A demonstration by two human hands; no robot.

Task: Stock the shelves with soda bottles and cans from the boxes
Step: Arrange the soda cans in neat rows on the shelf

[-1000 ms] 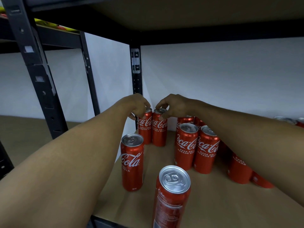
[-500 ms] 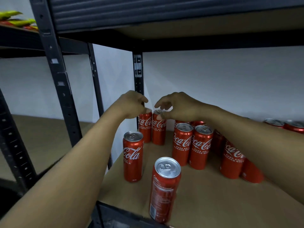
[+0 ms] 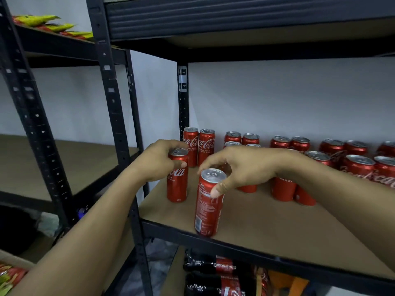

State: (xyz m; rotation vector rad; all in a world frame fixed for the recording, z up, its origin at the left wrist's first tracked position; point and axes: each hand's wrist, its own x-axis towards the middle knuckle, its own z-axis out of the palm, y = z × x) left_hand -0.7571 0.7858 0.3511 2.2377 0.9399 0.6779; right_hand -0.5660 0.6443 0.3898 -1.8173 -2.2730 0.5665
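A: What are the two hands doing?

B: The left hand [image 3: 159,162], a little left of the frame centre, is wrapped around the top part of an upright red can [image 3: 177,175]. The right hand [image 3: 243,167], in the centre, holds the front can [image 3: 208,202] at its top, with the thumb on the side toward the camera and the other fingers behind the rim.

A: Where do these cans stand?

B: Both stand upright on the brown shelf board [image 3: 267,221]. The front can is very near the front edge of the board, and the other one is further back, near the left edge, close to a black post [image 3: 119,129].

A: And the other cans?

B: A pair of cans [image 3: 199,146] stands at the back left corner against the white wall. More rows of cans [image 3: 333,154] stand along the back and toward the right of the frame, partly hidden behind the right forearm.

A: Is something under this shelf?

B: Yes, at the bottom centre dark soda bottles [image 3: 213,276] with red labels lie on the lower level. In the upper left, yellow packets [image 3: 44,22] lie on a neighbouring shelf.
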